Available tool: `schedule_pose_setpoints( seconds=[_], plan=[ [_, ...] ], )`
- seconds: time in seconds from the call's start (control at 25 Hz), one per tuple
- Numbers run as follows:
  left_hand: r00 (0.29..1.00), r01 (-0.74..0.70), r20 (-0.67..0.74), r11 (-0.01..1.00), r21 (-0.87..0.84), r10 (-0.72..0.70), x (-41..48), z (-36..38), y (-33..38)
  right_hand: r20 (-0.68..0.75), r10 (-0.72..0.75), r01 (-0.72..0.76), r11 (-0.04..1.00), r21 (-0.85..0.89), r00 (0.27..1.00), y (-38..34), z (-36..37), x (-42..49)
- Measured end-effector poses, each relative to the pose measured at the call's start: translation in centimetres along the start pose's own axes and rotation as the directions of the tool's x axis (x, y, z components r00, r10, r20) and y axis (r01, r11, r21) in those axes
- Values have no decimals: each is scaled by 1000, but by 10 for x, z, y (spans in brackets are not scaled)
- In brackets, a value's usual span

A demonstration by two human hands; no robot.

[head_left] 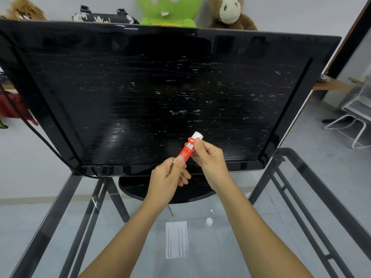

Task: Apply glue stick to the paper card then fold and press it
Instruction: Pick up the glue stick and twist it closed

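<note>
I hold a red glue stick (187,150) with a white tip, raised in front of the dark screen and tilted up to the right. My left hand (169,177) pinches its lower end. My right hand (209,157) grips its upper part just below the white tip. The white paper card (176,239), marked with thin dark lines, lies flat on the glass table (230,247) below and between my forearms, touched by neither hand. A small white cap-like piece (209,221) sits on the glass just right of the card's top corner.
A large black TV (160,93) on a black base (138,189) stands at the back of the table, close behind my hands. Dark metal frame bars (297,213) run under the glass. Plush toys and a bag sit behind the TV. A white chair (353,125) is at the right.
</note>
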State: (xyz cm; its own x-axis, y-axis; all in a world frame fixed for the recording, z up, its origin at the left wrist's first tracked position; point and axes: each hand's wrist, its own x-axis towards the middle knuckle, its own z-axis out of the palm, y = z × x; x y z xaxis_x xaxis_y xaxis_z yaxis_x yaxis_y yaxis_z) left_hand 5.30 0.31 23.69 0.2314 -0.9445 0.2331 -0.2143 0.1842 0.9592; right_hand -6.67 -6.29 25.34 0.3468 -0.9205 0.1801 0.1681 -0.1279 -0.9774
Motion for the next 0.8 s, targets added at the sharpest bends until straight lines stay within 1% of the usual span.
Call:
schedule_pose_setpoints(
  seconds=[0.04,0.12,0.2,0.24,0.32,0.36,0.4,0.44,0.48,0.52,0.56,0.64,0.68,0.76,0.8],
  plan=[
    [999,-29,-42,999,45,31,0,1,-3,-5,0,0,1000,-2,1000,2,-1,1],
    [980,-118,-135,976,181,144,0,3,-7,-18,9,-9,1000,-16,1000,6,-3,1],
    [949,-213,-164,932,293,268,-1,5,-13,-6,31,-32,998,-56,999,12,-6,1],
    [938,-238,-163,911,337,306,-1,7,-16,14,49,-48,996,-79,999,17,-9,0],
    [930,-247,-162,888,389,330,-3,8,-21,37,103,-97,985,-145,994,35,-19,-1],
    [931,-245,-162,888,390,328,-3,8,-24,5,131,-127,965,-230,991,49,-26,-2],
    [934,-238,-163,895,378,317,-5,9,-26,-54,144,-154,922,-356,988,66,-34,-5],
    [938,-229,-166,902,365,305,-6,9,-28,-108,130,-167,850,-499,986,86,-45,-9],
    [940,-223,-167,906,359,298,-6,9,-30,-130,114,-171,755,-633,985,106,-55,-15],
    [941,-223,-164,906,360,296,-6,10,-31,-123,136,-182,644,-743,983,125,-63,-22],
    [943,-224,-156,905,362,295,-6,10,-31,-104,201,-198,530,-825,974,143,-69,-30],
    [947,-221,-145,908,355,287,-5,9,-31,-94,373,-229,339,-912,923,175,-77,-44],
    [947,-218,-147,910,353,284,-4,9,-31,-103,440,-244,278,-929,892,188,-77,-51],
    [950,-207,-154,916,345,273,-3,8,-31,-119,506,-250,199,-948,854,205,-76,-62],
    [951,-200,-157,919,340,266,-2,8,-32,-119,507,-235,172,-957,854,211,-75,-65]
  ],
)
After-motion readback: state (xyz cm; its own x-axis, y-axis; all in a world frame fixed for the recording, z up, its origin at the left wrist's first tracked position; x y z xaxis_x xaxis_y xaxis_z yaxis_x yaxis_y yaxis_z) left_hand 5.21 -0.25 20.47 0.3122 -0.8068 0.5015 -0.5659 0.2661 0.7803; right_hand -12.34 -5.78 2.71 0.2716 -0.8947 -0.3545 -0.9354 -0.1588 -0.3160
